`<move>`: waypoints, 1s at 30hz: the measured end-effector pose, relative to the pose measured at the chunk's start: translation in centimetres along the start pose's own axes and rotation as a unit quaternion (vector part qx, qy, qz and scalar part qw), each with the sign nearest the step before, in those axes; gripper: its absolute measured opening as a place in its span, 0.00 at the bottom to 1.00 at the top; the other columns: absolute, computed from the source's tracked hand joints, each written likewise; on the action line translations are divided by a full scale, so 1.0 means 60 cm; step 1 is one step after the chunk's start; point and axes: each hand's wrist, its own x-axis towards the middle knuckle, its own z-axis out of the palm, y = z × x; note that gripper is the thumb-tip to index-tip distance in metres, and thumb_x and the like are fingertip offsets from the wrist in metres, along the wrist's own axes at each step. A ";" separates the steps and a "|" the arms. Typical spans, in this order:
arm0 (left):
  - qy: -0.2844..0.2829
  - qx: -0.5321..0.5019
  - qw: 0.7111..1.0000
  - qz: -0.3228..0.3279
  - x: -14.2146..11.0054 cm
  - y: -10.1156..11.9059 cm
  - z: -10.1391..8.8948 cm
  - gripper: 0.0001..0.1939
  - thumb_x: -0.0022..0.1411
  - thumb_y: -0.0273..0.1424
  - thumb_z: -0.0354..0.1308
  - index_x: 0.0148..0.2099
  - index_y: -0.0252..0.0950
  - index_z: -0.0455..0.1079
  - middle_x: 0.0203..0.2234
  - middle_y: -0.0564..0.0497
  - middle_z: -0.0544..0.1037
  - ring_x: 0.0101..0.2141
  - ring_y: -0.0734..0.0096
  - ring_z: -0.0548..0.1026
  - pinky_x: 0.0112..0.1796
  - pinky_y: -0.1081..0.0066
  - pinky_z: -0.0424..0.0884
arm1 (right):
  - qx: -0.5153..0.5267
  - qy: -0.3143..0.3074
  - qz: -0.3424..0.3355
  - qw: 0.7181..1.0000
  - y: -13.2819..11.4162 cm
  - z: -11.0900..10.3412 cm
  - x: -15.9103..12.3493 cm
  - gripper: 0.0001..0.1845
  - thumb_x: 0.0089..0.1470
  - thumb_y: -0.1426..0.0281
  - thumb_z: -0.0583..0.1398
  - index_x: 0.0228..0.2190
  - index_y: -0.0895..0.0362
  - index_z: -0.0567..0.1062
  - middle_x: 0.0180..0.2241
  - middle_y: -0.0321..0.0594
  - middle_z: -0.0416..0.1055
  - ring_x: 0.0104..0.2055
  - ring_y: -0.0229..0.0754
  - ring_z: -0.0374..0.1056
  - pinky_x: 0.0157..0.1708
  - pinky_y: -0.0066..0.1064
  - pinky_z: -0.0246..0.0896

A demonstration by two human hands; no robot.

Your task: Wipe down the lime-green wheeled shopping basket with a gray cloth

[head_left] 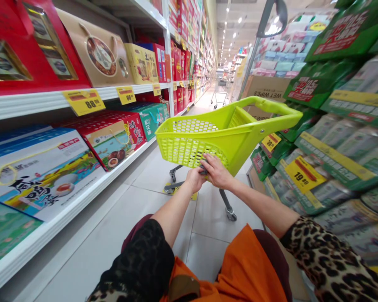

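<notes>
My left hand and my right hand meet in front of me, close to the side of a lime-green shopping cart. A small dark grey thing shows between them, mostly covered by my fingers; its kind cannot be made out. Both hands are closed around it, the right fingers lying over its top. The cart's basket, with its mesh wall, stands just beyond my hands and partly behind them. Whether my knuckles touch the basket is unclear.
Left, white shelves carry gift boxes and yellow price tags. Green-wrapped can packs are stacked close on the right, near a wet wipes carton. Grey floor tiles run down the aisle towards another cart.
</notes>
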 end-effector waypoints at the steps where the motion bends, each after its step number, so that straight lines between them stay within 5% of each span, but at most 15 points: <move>1: 0.001 -0.007 1.000 -0.013 -0.003 0.001 -0.002 0.12 0.46 0.31 0.50 0.35 0.35 0.67 0.26 0.50 0.75 0.32 0.65 0.74 0.40 0.56 0.66 | -0.010 -0.024 -0.012 1.000 -0.004 -0.002 -0.001 0.31 0.50 0.71 0.56 0.56 0.62 0.60 0.61 0.56 0.50 0.64 0.55 0.40 0.58 0.55 0.43; 4: 0.000 -0.006 0.999 -0.046 -0.012 0.001 -0.005 0.14 0.49 0.37 0.50 0.35 0.36 0.68 0.31 0.49 0.77 0.36 0.61 0.74 0.47 0.46 0.59 | -0.047 -0.066 -0.005 0.997 -0.006 -0.001 -0.004 0.35 0.48 0.68 0.59 0.57 0.64 0.59 0.62 0.59 0.48 0.65 0.58 0.38 0.57 0.59 0.40; 8: -0.004 0.034 0.997 -0.065 -0.016 0.010 -0.008 0.15 0.52 0.39 0.48 0.38 0.39 0.69 0.39 0.49 0.77 0.42 0.58 0.73 0.49 0.42 0.55 | -0.085 -0.084 -0.027 0.992 0.010 -0.001 0.007 0.26 0.54 0.75 0.53 0.55 0.59 0.62 0.60 0.52 0.54 0.64 0.51 0.44 0.56 0.50 0.48; 11: 0.017 0.095 0.994 -0.042 -0.007 0.021 -0.015 0.17 0.54 0.38 0.48 0.44 0.40 0.69 0.47 0.49 0.74 0.48 0.57 0.70 0.50 0.48 0.59 | -0.115 -0.076 -0.076 0.987 0.033 -0.015 0.037 0.26 0.56 0.78 0.50 0.56 0.58 0.61 0.60 0.48 0.55 0.64 0.50 0.44 0.58 0.50 0.44; 14: 0.070 0.163 0.984 -0.001 0.006 0.024 -0.033 0.23 0.50 0.34 0.54 0.51 0.39 0.65 0.58 0.48 0.63 0.58 0.57 0.58 0.56 0.56 0.53 | -0.159 -0.020 -0.041 0.986 0.059 -0.031 0.077 0.27 0.57 0.79 0.48 0.58 0.60 0.57 0.61 0.50 0.51 0.65 0.52 0.40 0.59 0.55 0.36; 17: 0.130 0.345 0.929 0.041 0.011 0.015 -0.063 0.30 0.49 0.32 0.55 0.56 0.36 0.59 0.62 0.44 0.54 0.61 0.54 0.50 0.58 0.55 0.46 | -0.181 -0.013 -0.029 0.983 0.078 -0.026 0.096 0.28 0.56 0.80 0.48 0.58 0.63 0.56 0.62 0.51 0.50 0.65 0.53 0.39 0.60 0.56 0.35; 21: 0.152 0.590 0.791 0.064 0.003 -0.002 -0.102 0.31 0.54 0.35 0.50 0.60 0.36 0.53 0.62 0.42 0.53 0.61 0.57 0.52 0.58 0.53 0.49 | -0.179 -0.086 -0.069 0.978 0.078 0.025 0.054 0.25 0.54 0.81 0.50 0.55 0.65 0.62 0.59 0.51 0.56 0.63 0.53 0.47 0.59 0.51 0.44; 26: 0.143 0.654 0.740 0.063 -0.001 -0.009 -0.124 0.33 0.55 0.34 0.49 0.62 0.33 0.50 0.63 0.40 0.51 0.62 0.57 0.50 0.58 0.52 0.49 | -0.135 -0.146 -0.113 0.973 0.052 0.078 0.009 0.22 0.54 0.80 0.52 0.52 0.64 0.66 0.55 0.52 0.62 0.61 0.50 0.52 0.56 0.47 0.50; 30: 0.141 0.680 0.714 0.088 0.000 -0.004 -0.127 0.34 0.55 0.33 0.49 0.63 0.30 0.49 0.63 0.40 0.50 0.62 0.55 0.47 0.59 0.51 0.47 | -0.146 -0.089 -0.118 0.978 0.038 0.056 0.077 0.27 0.55 0.79 0.51 0.56 0.59 0.60 0.60 0.47 0.55 0.64 0.52 0.44 0.59 0.55 0.39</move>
